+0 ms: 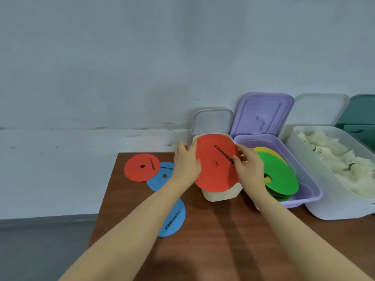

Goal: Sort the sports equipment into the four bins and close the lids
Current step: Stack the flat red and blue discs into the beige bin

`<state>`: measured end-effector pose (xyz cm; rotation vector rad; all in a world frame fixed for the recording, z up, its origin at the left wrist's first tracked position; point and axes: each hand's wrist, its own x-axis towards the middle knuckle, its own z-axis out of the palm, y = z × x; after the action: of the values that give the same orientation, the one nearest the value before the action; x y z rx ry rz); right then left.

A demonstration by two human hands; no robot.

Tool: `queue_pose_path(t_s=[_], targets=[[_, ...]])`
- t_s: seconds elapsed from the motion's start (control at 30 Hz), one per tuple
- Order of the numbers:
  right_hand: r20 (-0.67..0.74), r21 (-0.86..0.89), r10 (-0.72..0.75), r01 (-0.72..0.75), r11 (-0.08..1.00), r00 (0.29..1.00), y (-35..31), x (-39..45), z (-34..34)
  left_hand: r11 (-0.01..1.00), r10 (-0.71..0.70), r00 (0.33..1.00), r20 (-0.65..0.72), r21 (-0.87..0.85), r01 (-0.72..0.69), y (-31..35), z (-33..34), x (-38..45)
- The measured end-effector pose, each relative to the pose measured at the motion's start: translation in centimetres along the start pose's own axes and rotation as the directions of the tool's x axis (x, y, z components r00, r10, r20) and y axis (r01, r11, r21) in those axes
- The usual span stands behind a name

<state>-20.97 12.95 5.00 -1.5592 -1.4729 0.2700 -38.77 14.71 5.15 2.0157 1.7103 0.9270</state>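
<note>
held disc: flat red round marker disc with a small centre hole [216,163], lies over the open top of the small cream plastic bin [223,194], tilted, its near edge hanging past the bin's near rim
left hand [186,165]: grips the disc's left edge, fingers curled behind it, thumb side on the face
right hand [248,166]: pinches the disc's right edge, fingers [236,159] clamped on the face near the printed text
key relation: disc is round, no long axis; it looks wider than the bin mouth, so my guess is it must tip on edge or bend to go in; both hands equally near, one each side
loose discs: second red flat disc [142,167] and two blue flat discs [162,177] [172,220] near the tabletop's [223,240] left edge, left of the left forearm
purple bin [312,191]: right of the cream bin, lid up, holds the green flat disc [282,177] over a yellow one
clear bin [328,205]: further right, holds white shuttlecocks [332,157]
green bin [361,122]: cut off by the frame's right side
hidden: cream bin's inside, covered by the disc; left fingertips behind the disc
</note>
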Motion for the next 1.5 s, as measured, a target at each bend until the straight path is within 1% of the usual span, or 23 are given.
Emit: queue_pose_path(t_s=[0.1, 0.27, 0.3, 0.37, 0.4, 0.43, 0.5, 0.57, 0.73, 0.93, 1.03, 1.13, 1.2, 1.23, 1.33, 1.4, 1.43, 1.5], targets=[[0.030, -0.076, 0.042, -0.040, 0.996, 0.999, 2.7, 3.6, -0.2, 1.000, 0.021, 0.999, 0.036, 0.019, -0.021, 1.5, 2.7, 3.5], [0.133, -0.179, 0.122, -0.097, 0.979, 0.984, 6.9, 7.0, 1.1, 0.998, -0.060, 0.989, 0.132, 0.021, 0.058, 1.0, 6.9, 7.2], [0.173, -0.234, 0.131, -0.089, 0.968, 0.976, 7.7, 7.3, 1.4, 0.995, -0.083, 0.981, 0.174, 0.064, 0.073, 0.6, 7.5, 7.6], [0.261, -0.396, 0.169, -0.054, 0.917, 0.950, 8.9, 7.3, 2.0, 0.961, -0.138, 0.957, 0.256, 0.267, 0.068, -0.2, 8.0, 7.9], [0.296, -0.457, 0.178, -0.025, 0.889, 0.938, 9.3, 7.1, 2.3, 0.932, -0.150, 0.951, 0.270, 0.360, 0.045, -0.5, 8.0, 7.9], [0.321, -0.485, 0.171, 0.006, 0.875, 0.931, 9.6, 6.8, 2.6, 0.909, -0.143, 0.952, 0.270, 0.416, 0.019, -0.8, 7.9, 7.7], [0.340, -0.468, 0.138, 0.040, 0.883, 0.930, 9.6, 6.3, 3.1, 0.891, -0.092, 0.963, 0.252, 0.452, -0.033, -1.3, 7.4, 7.1], [0.341, -0.409, 0.087, 0.065, 0.910, 0.936, 9.1, 5.7, 3.5, 0.886, -0.036, 0.974, 0.224, 0.458, -0.073, -1.8, 6.7, 6.2], [0.349, -0.303, -0.070, 0.183, 0.935, 0.935, 6.5, 4.2, 4.6, 0.896, 0.022, 0.993, 0.113, 0.439, -0.070, -3.5, 3.6, 3.9], [0.375, -0.192, -0.198, 0.285, 0.939, 0.906, 1.6, 0.3, 8.7, 0.886, -0.038, 0.995, 0.090, 0.464, -0.008, -8.1, -0.1, 0.0], [0.417, -0.114, -0.231, 0.303, 0.946, 0.879, -0.8, -2.0, 11.1, 0.883, -0.113, 0.987, 0.118, 0.467, 0.045, -11.2, -1.6, -2.5], [0.495, -0.106, -0.231, 0.322, 0.941, 0.838, -2.4, -4.1, 13.7, 0.881, -0.187, 0.969, 0.161, 0.464, 0.093, -14.3, -2.4, -5.3], [0.561, -0.151, -0.189, 0.325, 0.934, 0.806, -2.4, -5.6, 15.3, 0.880, -0.227, 0.953, 0.201, 0.461, 0.112, -16.1, -2.6, -6.7], [0.602, -0.195, -0.139, 0.313, 0.930, 0.786, -2.1, -6.4, 15.8, 0.875, -0.256, 0.938, 0.236, 0.469, 0.120, -16.9, -2.5, -7.3], [0.693, -0.399, 0.100, 0.264, 0.878, 0.714, -0.4, -8.9, 17.2, 0.860, -0.354, 0.856, 0.377, 0.490, 0.140, -18.7, -1.7, -8.6], [0.692, -0.513, 0.262, 0.202, 0.834, 0.673, 0.7, -10.5, 17.4, 0.868, -0.383, 0.803, 0.457, 0.474, 0.145, -19.6, -1.0, -9.4], [0.679, -0.547, 0.314, 0.172, 0.819, 0.664, 1.1, -11.2, 17.4, 0.873, -0.388, 0.781, 0.488, 0.466, 0.143, -20.0, -0.7, -9.9], [0.651, -0.579, 0.357, 0.134, 0.804, 0.670, 1.8, -12.4, 17.1, 0.878, -0.382, 0.761, 0.524, 0.462, 0.123, -20.6, -0.5, -10.6]])
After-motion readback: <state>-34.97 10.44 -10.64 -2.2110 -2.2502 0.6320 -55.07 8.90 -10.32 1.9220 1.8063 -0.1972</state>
